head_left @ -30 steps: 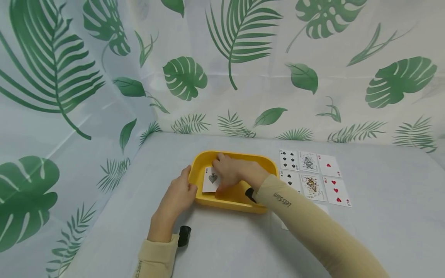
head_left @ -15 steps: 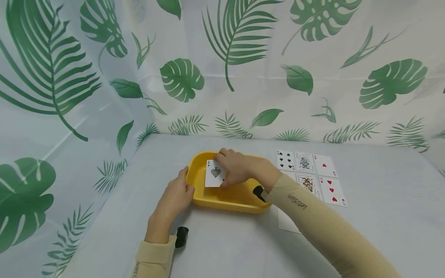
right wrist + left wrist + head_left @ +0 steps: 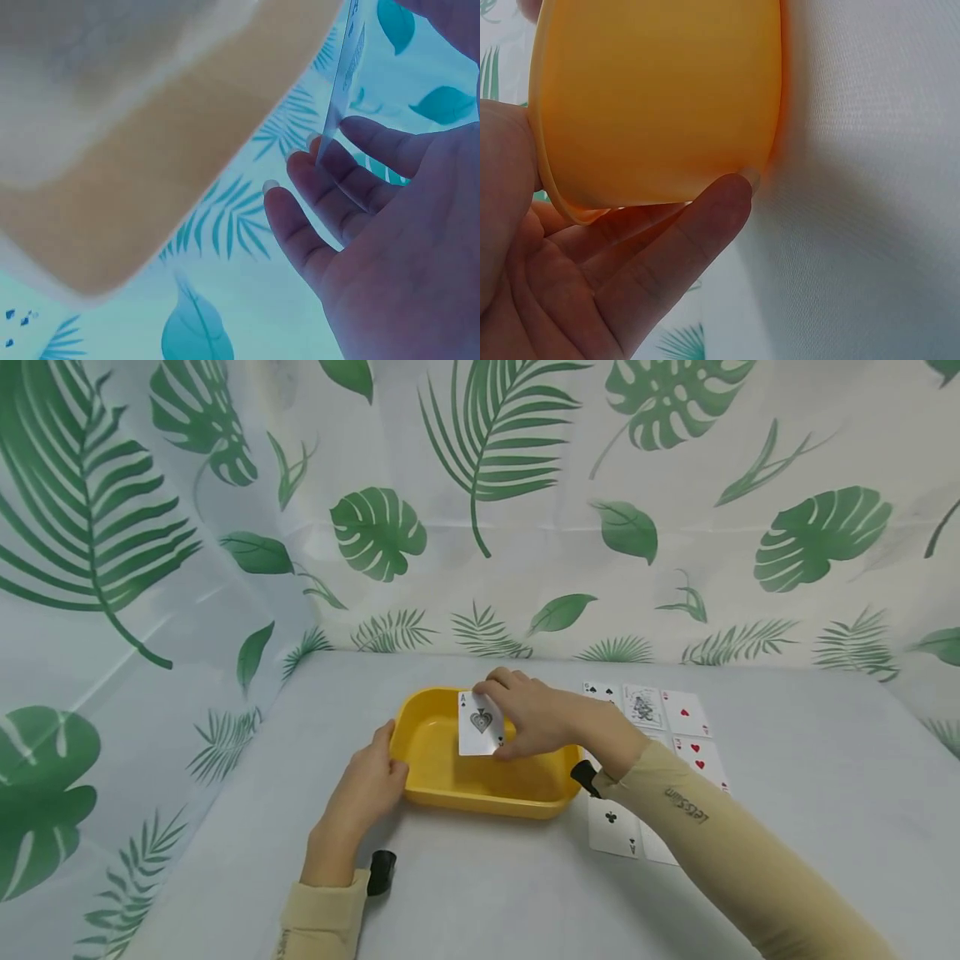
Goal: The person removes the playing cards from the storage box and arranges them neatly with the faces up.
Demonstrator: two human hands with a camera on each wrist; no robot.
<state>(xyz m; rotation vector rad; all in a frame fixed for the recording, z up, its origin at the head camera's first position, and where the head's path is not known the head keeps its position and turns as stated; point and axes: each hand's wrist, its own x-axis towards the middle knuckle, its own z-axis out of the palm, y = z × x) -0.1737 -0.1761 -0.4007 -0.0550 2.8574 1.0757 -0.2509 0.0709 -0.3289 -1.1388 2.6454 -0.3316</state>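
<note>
My right hand point(image 3: 543, 714) pinches an ace of spades point(image 3: 480, 724) by its edges, face toward me, above the yellow plastic tray point(image 3: 431, 752). From the right wrist, that card point(image 3: 341, 86) appears nearly edge-on between thumb and fingertips. The left hand point(image 3: 365, 783) grips the tray's left end. In the left wrist view, fingers point(image 3: 697, 232) reach along the outside of the tray wall point(image 3: 660, 105). No other card is visible inside the tray; its right part is partly behind my right hand.
To the right of the tray, several face-up cards lie in rows, among them a joker point(image 3: 643, 706), a hearts card point(image 3: 685, 713) and an ace of clubs point(image 3: 613, 827). My right forearm hides some of them. Behind the table hangs a leaf-print cloth point(image 3: 517, 527).
The right hand has lifted the ace of spades up from the tray's floor and moved it toward the right. The left hand has kept its grip on the tray. The head view has shifted slightly.
</note>
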